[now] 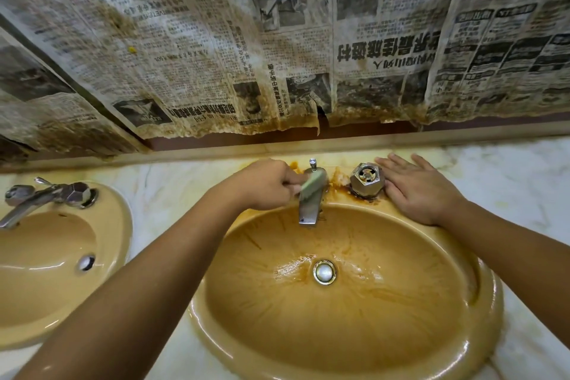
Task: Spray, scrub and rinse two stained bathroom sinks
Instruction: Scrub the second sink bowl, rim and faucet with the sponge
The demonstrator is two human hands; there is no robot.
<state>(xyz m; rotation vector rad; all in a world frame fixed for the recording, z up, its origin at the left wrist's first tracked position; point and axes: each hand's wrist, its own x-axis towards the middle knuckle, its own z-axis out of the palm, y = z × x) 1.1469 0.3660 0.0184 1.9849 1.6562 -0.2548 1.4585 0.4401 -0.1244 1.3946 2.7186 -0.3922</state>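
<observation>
the left hand [265, 185] reaches over the back rim of the right-hand sink [492, 293], its fingers [291, 177] curled round a pale green scrubbing sponge [313, 183] and gripping it. the sponge is pressed against the top of the chrome faucet spout [308, 211], just in front of the small pull rod [313, 163] that stands upright behind it. the sponge looks slightly blurred.

the right hand [416, 191] lies palm down on the marble tabletop [509, 182], fingers straight and spread and holding nothing. its inner edge is just beside the faceted chrome faucet knob [367, 179], perhaps touching it. the heel of the hand reaches the sink's rim. orange-brown rust stains [339, 177] ring the base of the knob and spread across the tabletop between knob and spout.

this sink is an ochre oval basin set into the tabletop. it holds a thin wet film that glistens around the round metal drain stopper [324, 271] at the bottom, with brown streaks running down the walls toward the drain, heaviest on the left wall below the spout.

the second sink [121, 219], the same ochre colour, sits to the left, partly cut off by the frame edge. its basin looks glossy, with a metal drain stopper [86, 262] near the bottom. its chrome faucet [30, 197] leans over the basin, with a faceted knob at its right.

stained, yellowed newspaper [277, 40] covers the wall above the tabletop, its lower edge torn and browned.
</observation>
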